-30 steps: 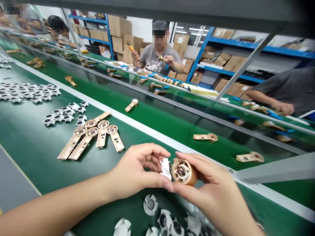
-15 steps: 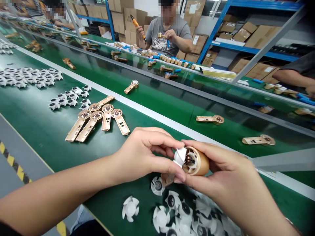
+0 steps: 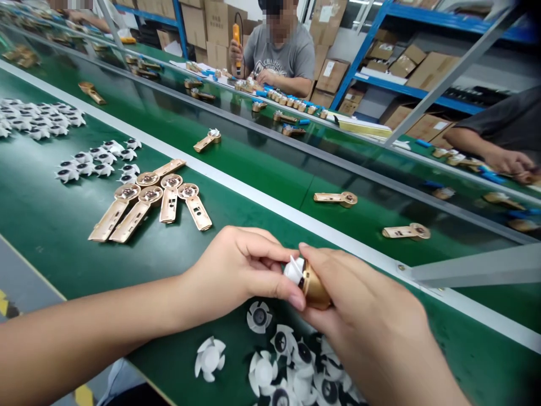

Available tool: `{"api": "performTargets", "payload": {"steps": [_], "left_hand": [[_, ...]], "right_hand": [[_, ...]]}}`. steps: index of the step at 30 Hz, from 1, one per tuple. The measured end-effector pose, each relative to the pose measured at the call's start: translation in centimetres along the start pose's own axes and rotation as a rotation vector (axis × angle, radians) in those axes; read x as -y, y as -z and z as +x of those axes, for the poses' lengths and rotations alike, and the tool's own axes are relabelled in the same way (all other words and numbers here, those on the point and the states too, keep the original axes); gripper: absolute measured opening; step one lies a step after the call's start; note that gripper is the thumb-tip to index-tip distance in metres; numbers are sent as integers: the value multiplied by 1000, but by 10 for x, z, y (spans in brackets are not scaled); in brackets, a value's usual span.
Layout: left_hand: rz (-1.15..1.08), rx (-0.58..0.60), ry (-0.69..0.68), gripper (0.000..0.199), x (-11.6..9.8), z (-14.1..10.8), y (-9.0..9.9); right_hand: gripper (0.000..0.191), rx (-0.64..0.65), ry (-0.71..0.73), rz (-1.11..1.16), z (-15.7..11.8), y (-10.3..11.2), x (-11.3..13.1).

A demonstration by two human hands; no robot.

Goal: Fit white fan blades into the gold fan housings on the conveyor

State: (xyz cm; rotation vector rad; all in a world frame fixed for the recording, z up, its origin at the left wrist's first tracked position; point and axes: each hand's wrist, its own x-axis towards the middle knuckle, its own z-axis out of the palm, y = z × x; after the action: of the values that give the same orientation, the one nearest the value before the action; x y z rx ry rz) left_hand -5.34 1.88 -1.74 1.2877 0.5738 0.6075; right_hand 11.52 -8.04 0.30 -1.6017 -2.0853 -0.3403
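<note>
My left hand (image 3: 253, 268) pinches a small white fan impeller (image 3: 293, 269) between thumb and fingers. My right hand (image 3: 359, 299) is wrapped round a gold plastic fan housing (image 3: 316, 286), its open round end turned to the left. The impeller sits at the mouth of that housing, partly inside; how deep it goes is hidden by the fingers. Below the hands lies a loose heap of white impellers (image 3: 302, 372), with a single impeller (image 3: 210, 359) apart on the left. Several gold housing halves with motors (image 3: 150, 197) rest on the green bench left of my hands.
Rows of white impellers (image 3: 42, 118) stand at the far left. Beyond a white strip (image 3: 253, 192), the green conveyor belt carries spaced gold housings (image 3: 336, 198). A grey metal bracket (image 3: 477, 270) juts in at right. Across the line, a person (image 3: 279, 53) holds an orange power screwdriver (image 3: 236, 42).
The impeller and housing have come together, and my right hand has turned the housing so its open end faces the impeller. The person opposite has lowered one hand to the table.
</note>
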Motion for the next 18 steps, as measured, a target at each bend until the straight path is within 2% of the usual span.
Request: {"api": "performTargets", "payload": {"steps": [5, 8, 9, 11, 12, 14, 15, 16, 17, 18], "left_hand": [[-137, 122, 140, 18, 6, 2, -1], [-69, 165, 149, 15, 7, 3, 1], [-16, 186, 135, 15, 5, 3, 3], [124, 181, 90, 24, 0, 6, 9], [212, 117, 48, 34, -3, 7, 13], [431, -82, -74, 51, -11, 11, 21], [549, -139, -136, 53, -15, 13, 25], [661, -113, -182, 52, -17, 15, 29], [757, 13, -205, 49, -18, 17, 31], [829, 208, -207, 48, -18, 18, 33]], "right_hand": [[33, 33, 110, -122, -2, 0, 13], [35, 64, 88, -59, -4, -1, 15], [38, 92, 35, 19, -3, -2, 12], [42, 160, -172, 265, 5, -5, -3], [44, 181, -309, 398, 14, -9, -15], [49, 176, -564, 593, 40, -22, -43], [53, 157, -625, 628, 56, -33, -58], [57, 140, -653, 641, 73, -45, -73], [57, 133, -667, 655, 91, -59, -86], [53, 140, -678, 661, 108, -74, -97]]}}
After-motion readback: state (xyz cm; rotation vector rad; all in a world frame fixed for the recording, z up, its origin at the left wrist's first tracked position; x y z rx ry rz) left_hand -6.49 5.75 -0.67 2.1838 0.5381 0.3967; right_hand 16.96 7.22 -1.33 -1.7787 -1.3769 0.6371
